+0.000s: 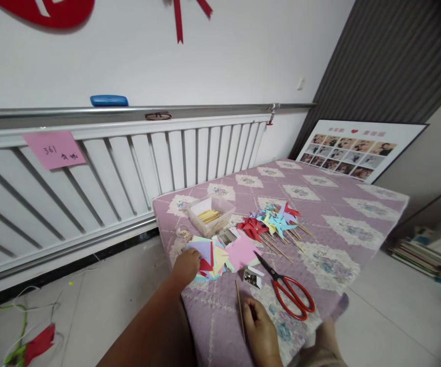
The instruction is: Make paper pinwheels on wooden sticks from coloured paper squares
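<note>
At the left edge of a loose stack of coloured paper squares [220, 260], my left hand [187, 266] has its fingers closed at the purple paper square [202, 250]. My right hand [259, 326] rests low on the bed cover with curled fingers; what is inside them, if anything, is hidden. A thin wooden stick [239, 308] lies just left of those fingers. Above that hand sits a small open box of metal fasteners [251, 278]. Red-handled scissors [287, 290] lie to its right, blades pointing up and left. Finished paper pinwheels [279, 224] on sticks are heaped farther back.
A clear plastic box [224, 206] of wooden sticks stands behind the papers. The patterned purple cover [331, 204] reaches back to a photo board [386, 133]. A white radiator [189, 153] lines the wall. A red artificial flower [40, 345] and cords lie on the floor at left.
</note>
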Tool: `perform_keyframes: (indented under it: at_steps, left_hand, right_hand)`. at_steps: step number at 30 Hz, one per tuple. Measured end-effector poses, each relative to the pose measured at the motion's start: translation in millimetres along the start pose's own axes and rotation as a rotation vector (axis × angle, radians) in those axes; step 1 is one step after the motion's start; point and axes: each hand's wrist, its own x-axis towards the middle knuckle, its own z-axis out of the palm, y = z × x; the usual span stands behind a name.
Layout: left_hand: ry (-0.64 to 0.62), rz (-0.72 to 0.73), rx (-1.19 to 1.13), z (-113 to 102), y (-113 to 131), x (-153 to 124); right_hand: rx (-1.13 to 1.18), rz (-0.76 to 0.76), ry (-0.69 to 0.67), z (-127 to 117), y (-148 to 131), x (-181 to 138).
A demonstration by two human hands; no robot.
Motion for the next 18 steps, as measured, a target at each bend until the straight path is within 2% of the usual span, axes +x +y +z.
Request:
perform_keyframes:
  at_steps: [3,7,12,15,18]
  left_hand:
    - [0.047,-0.052,-0.084,-1.3,-3.8,3.9]
    - [0.185,-0.188,-0.22,-6.6,-12.4,8.3]
    - [0.406,-0.361,-0.456,-29.5,-19.1,0.2]
    - [0.517,-0.424,-0.649,-42.0,-10.6,-15.2]
    - [0.54,-0.434,-0.874,-42.7,12.1,-35.2]
  right_hand:
    - [0.012,0.007,0.001,-0.5,-1.2,-0.1]
    - [0.027,-0.014,0.01,-2.3,-4.6,-1.0]
    - [0.062,-0.011,0.02,-4.0,-5.1,-1.5]
    - [0.094,-0.001,0.032,-4.0,-3.3,-1.0]
    - [0.126,0.025,0.037,-4.2,-2.5,-0.5]
